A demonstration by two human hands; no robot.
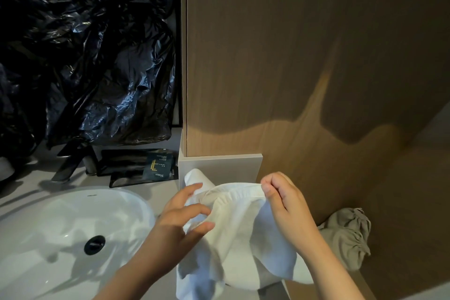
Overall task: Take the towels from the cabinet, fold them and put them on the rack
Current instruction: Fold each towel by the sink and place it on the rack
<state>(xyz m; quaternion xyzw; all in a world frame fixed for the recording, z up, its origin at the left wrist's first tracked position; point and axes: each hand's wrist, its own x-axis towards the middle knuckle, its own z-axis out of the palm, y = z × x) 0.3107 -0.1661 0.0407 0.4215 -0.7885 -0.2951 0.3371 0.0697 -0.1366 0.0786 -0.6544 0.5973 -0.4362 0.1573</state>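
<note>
Dim bathroom, grey counter [155, 193] with a white sink [60, 214]. Nearest us, just right of the sink, the white towel [233, 231] hangs in the air, crumpled, lower end drooping past the counter edge. Right hand [285, 204] pinches its top hem between thumb and forefinger, other fingers curled. Left hand [180, 221] has fingers spread, tips against the bunched cloth, no grip visible. We judge it light, soft, limp, not slippery; best taken at two hem corners. Farther right of the sink, a grey cloth [348, 234] lies bunched. Behind the sink: faucet [70, 161], dark sachets [158, 165], black plastic sheeting [97, 56]. Behind-right of the sink, a wooden panel [292, 56] leaves little room to spread. No rack in view.
</note>
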